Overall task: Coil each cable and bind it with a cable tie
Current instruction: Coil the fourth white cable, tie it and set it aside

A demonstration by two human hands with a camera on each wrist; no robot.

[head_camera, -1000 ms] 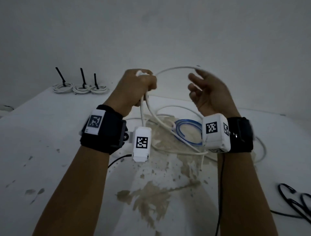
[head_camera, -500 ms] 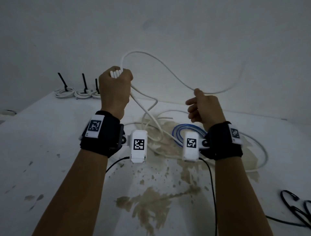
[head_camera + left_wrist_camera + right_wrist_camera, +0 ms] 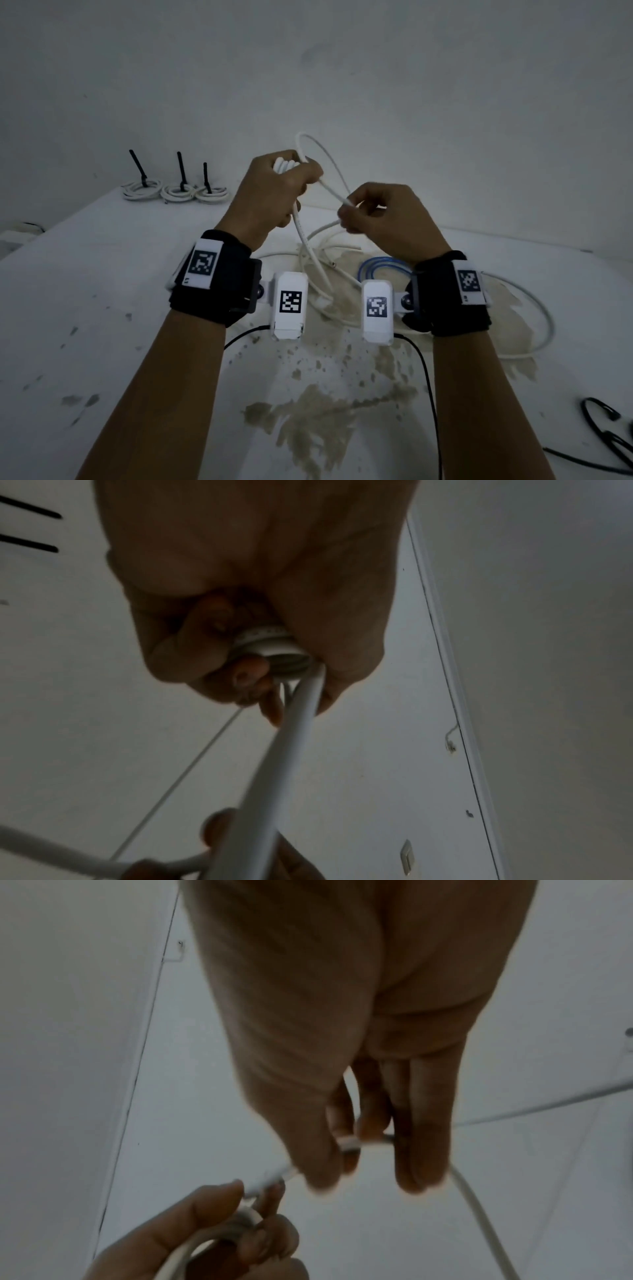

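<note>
Gripping a bundle of stacked loops, the left hand (image 3: pixel 274 192) has its fingers (image 3: pixel 192 647) curled fully round the white cable (image 3: pixel 310 240); the loop ends protrude above the fist as smooth, round-section, matte white turns. In the left wrist view the turns sit packed between the curled fingers and the thumb, and one strand runs straight out of the fist toward the camera.

The right hand (image 3: pixel 383 216) pinches the same cable between thumb and forefinger just beside the left fist, the remaining fingers (image 3: pixel 421 1150) bent loosely. In the right wrist view the strand crosses under the fingertips and trails away to the right. A single open loop arcs above and between the two hands.

Below the hands, the free length of the cable hangs to the table (image 3: pixel 85 308) and lies there in loose, irregular curves reaching to the right. The table surface is pale and matte, with brown patches where the coating has flaked.

A blue cable (image 3: pixel 380 270) lies in a curved shape under the right wrist. Three finished coils (image 3: pixel 174 192) sit in a row at the far left edge, touching one another, each bound with a black cable tie (image 3: pixel 138 168) whose tail stands upright. Black cables (image 3: pixel 606 435) lie at the near right edge.
</note>
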